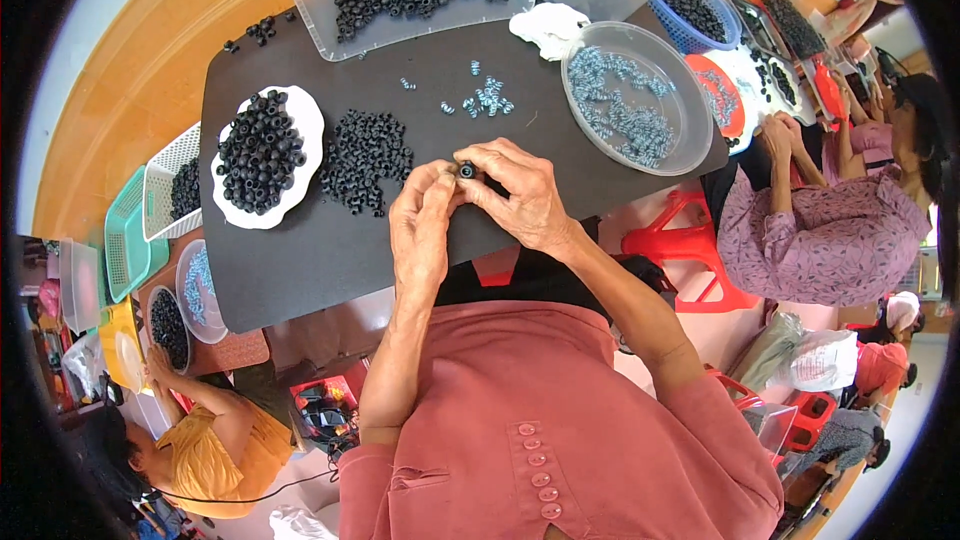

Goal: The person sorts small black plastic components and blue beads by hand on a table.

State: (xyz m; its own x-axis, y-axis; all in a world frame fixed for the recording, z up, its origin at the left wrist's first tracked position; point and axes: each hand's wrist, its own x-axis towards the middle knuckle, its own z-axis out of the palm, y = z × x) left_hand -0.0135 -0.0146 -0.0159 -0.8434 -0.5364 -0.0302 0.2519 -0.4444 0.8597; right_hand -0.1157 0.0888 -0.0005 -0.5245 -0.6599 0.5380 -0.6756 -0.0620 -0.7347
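Observation:
Near the front edge of the dark table, my two hands meet over a small black plastic part. A round hole shows in its end. My left hand pinches it from the left, and my right hand closes on it from the right; the fingertips partly cover it. Just left of them lies a pile of small black ring-like parts. Larger black round parts are heaped on a white scalloped plate. Beyond my hands, small metal springs lie loose on the tabletop.
A clear bin of black parts stands at the back, and a round clear tub of springs at the right. White cloth lies between them. Co-workers sit on both sides; a red stool stands at the right.

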